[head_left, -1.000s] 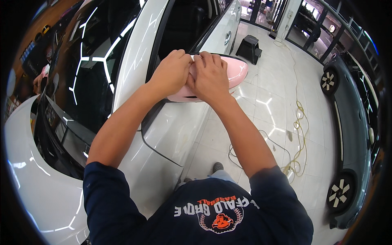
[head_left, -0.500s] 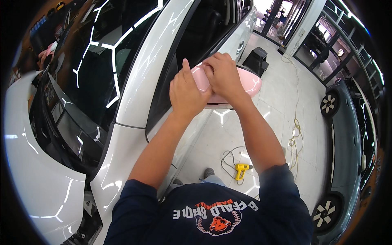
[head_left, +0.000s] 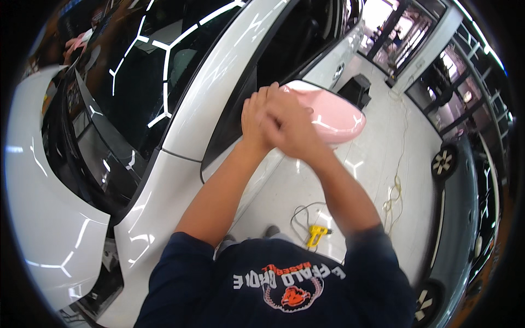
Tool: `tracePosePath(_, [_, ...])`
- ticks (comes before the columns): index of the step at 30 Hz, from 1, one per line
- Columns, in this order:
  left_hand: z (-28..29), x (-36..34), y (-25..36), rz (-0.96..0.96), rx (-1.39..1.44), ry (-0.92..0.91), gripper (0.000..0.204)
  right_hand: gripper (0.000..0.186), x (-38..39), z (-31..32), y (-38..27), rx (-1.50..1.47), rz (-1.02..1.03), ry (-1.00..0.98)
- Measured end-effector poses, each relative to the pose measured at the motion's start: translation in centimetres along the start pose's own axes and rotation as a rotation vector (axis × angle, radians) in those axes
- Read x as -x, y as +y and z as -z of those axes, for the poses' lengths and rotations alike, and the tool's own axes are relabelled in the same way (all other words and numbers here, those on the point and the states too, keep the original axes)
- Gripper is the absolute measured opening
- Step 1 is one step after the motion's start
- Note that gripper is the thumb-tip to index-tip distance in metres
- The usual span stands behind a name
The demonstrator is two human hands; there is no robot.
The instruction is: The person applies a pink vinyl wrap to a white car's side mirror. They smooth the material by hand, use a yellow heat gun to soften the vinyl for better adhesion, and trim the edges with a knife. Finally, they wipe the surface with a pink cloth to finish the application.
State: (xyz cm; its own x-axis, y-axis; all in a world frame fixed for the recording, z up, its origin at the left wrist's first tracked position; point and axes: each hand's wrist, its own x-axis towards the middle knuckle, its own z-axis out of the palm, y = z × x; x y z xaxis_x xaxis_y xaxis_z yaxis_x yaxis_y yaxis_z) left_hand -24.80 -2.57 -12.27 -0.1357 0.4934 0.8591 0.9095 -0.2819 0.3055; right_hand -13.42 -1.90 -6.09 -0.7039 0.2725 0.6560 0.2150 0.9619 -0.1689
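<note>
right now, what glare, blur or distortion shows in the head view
Head view: bright line reflections on the windshield and pink mirror cover; head view: right hand looks slightly blurred; head view: fisheye curves the grey car, corners go black.

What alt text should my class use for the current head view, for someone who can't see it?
A person's left hand and overlapping right hand are at the inner end of a white car's pink-covered side mirror. A yellow corded heat gun lies on the pale floor; a grey car stands at right.
</note>
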Motion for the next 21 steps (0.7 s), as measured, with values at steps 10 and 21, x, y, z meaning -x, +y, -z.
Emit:
tracePosePath(10, [4.7, 0.1, 0.7, 0.337, 0.348, -0.424, 0.085, 0.020, 1.5, 3.4, 4.7, 0.252, -0.185, 0.105])
tracePosePath(21, [3.9, 0.7, 0.5, 0.333, 0.344, -0.420, 0.088, 0.009, 2.1, 4.2, 4.8, -0.042, -0.196, 0.163])
